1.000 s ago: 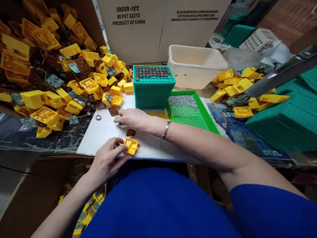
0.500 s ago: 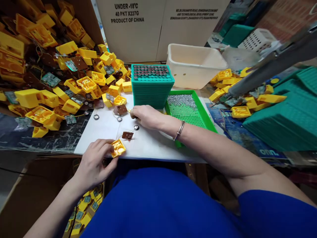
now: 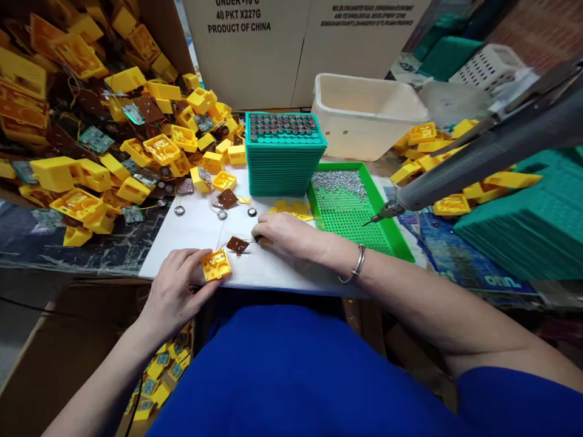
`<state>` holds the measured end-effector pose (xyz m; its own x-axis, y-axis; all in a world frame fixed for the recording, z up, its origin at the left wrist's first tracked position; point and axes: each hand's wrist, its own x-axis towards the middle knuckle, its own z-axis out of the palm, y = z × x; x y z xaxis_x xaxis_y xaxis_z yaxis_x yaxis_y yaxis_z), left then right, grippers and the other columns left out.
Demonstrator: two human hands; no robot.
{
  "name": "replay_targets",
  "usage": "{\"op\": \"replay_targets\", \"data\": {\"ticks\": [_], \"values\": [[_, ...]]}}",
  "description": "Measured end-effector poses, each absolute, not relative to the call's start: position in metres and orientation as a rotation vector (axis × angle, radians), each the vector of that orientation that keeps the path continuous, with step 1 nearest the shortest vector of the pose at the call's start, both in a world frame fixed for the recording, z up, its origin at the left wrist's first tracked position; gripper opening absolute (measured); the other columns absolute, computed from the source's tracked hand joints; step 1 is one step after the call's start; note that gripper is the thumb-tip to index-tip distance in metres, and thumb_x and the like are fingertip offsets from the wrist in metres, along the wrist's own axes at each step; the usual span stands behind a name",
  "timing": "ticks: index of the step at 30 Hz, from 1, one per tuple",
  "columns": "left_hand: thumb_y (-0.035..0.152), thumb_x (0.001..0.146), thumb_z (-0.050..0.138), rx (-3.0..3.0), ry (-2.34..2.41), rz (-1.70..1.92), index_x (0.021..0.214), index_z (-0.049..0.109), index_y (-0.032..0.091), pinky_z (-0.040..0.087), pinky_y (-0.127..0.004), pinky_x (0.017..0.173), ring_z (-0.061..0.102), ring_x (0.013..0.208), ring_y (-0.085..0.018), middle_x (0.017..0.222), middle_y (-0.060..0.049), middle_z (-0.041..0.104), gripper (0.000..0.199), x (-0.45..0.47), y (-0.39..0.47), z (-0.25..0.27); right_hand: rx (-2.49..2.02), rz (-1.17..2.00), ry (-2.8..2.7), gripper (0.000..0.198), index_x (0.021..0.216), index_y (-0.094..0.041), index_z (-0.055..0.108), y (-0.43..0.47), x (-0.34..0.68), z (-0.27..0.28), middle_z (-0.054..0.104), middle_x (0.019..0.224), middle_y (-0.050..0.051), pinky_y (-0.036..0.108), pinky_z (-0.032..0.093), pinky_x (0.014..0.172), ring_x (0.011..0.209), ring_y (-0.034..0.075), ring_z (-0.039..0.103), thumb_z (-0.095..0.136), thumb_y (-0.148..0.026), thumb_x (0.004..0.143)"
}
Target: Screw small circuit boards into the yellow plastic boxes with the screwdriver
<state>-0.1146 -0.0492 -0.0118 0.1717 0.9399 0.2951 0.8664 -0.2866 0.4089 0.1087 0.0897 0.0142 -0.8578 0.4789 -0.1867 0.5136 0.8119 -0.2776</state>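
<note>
My left hand [image 3: 180, 285] is closed on a small open yellow plastic housing [image 3: 217, 265], its hollow side up, at the front edge of the white work surface. A brown circuit board [image 3: 237, 244] with thin wires lies just beyond the housing. My right hand [image 3: 291, 235] pinches something small and dark, apparently the round speaker wired to that board; the fingers mostly cover it. Another round speaker [image 3: 252, 212] lies loose just past my right fingertips. Farther back are a second brown board [image 3: 226, 198] and a speaker [image 3: 221, 214].
A green tray [image 3: 387, 227] of screws stands right of my right hand, with an electric screwdriver [image 3: 410, 191] hanging above it. Stacked teal trays [image 3: 285, 167] hold button cells. Flat yellow pieces [image 3: 291, 210] lie before them. Yellow housings [image 3: 77, 206] heap up left.
My right hand has drawn back toward me and to the right, onto the speaker near the board, uncovering another speaker. The screwdriver has swung lower and left. My left hand keeps the housing.
</note>
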Motion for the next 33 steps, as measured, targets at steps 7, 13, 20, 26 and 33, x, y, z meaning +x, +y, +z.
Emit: {"op": "replay_targets", "data": {"ticks": [7,13,20,26,33], "values": [[0.044,0.075,0.070,1.211,1.504,0.786,0.098,0.062,0.018,0.047,-0.026,0.054,0.055,0.059,-0.014,0.078,-0.003,0.066,0.035,-0.106,-0.023,0.020,0.972,-0.508,2.900,0.022,0.103,-0.010,0.065,0.097,0.113,0.019,0.064,0.103,0.013,0.029,0.035,0.072,0.085,0.017,0.052,0.044,-0.015,0.095],[0.042,0.062,0.078,0.752,1.210,0.940,0.084,0.068,0.014,0.042,-0.022,0.038,0.052,0.049,-0.013,0.065,-0.004,0.065,0.038,-0.091,0.016,0.033,1.302,-0.744,2.901,0.019,0.107,-0.011,0.063,0.107,0.116,0.037,0.064,0.111,0.013,0.029,0.041,0.084,0.096,0.018,0.056,0.050,-0.016,0.094],[0.028,0.063,0.085,0.837,1.220,0.768,0.098,0.064,0.015,0.055,-0.022,0.067,0.065,0.071,-0.012,0.089,-0.003,0.071,0.043,-0.054,0.004,0.012,1.485,-1.383,2.830,0.011,0.099,-0.012,0.064,0.092,0.138,0.034,0.068,0.105,0.009,0.029,0.044,0.088,0.095,0.015,0.059,0.056,-0.015,0.092],[0.026,0.065,0.084,0.990,1.218,0.900,0.106,0.057,0.018,0.054,-0.024,0.072,0.065,0.083,-0.014,0.095,-0.002,0.070,0.050,-0.025,-0.005,0.008,1.238,-1.689,2.838,0.008,0.095,-0.013,0.061,0.067,0.165,0.024,0.067,0.097,0.004,0.027,0.046,0.083,0.087,0.012,0.058,0.054,-0.016,0.092],[0.023,0.071,0.079,1.135,1.180,0.918,0.111,0.054,0.019,0.051,-0.023,0.069,0.062,0.082,-0.014,0.092,-0.001,0.067,0.047,-0.013,-0.003,0.005,0.987,-1.116,3.054,0.012,0.101,-0.010,0.060,0.057,0.174,0.024,0.063,0.101,0.011,0.031,0.044,0.082,0.089,0.017,0.054,0.053,-0.017,0.094]]}}
